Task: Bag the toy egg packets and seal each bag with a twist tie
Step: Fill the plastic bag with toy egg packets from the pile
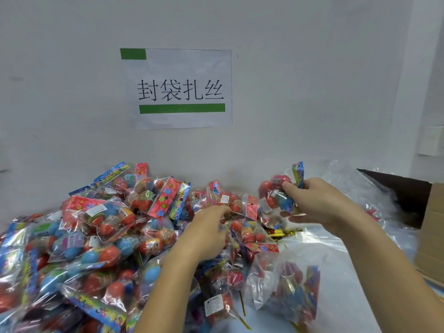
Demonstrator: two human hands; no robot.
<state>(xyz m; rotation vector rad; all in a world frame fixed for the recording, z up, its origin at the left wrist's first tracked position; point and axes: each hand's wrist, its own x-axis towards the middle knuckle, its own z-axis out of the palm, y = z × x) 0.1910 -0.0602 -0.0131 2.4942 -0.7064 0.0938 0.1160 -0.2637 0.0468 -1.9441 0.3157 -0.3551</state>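
A white wall is in front of me, with a paper sign stuck on it. The sign has black writing and green bars.

Below it is my desk, covered with clear plastic on the right side. A big pile of toy egg packets fills the left and middle of the desk. The eggs inside are mostly red and blue, and the packets have bright flowery tops.

A brown cardboard box sits at the right edge, with crinkly clear plastic spilling out beside it.

Near me, just right of the pile, lies a clear bag with packets already inside it.

My right hand is lifted above the desk. Its fingers and thumb are curled around one egg packet, holding it up to the right of the pile.

My left hand reaches into the middle of the pile. Its fingers are bent down among the packets, but it is blurry, so I cannot tell if it grips one.

Some gold twist ties lie on the desk between my two hands, just under the packet I hold.
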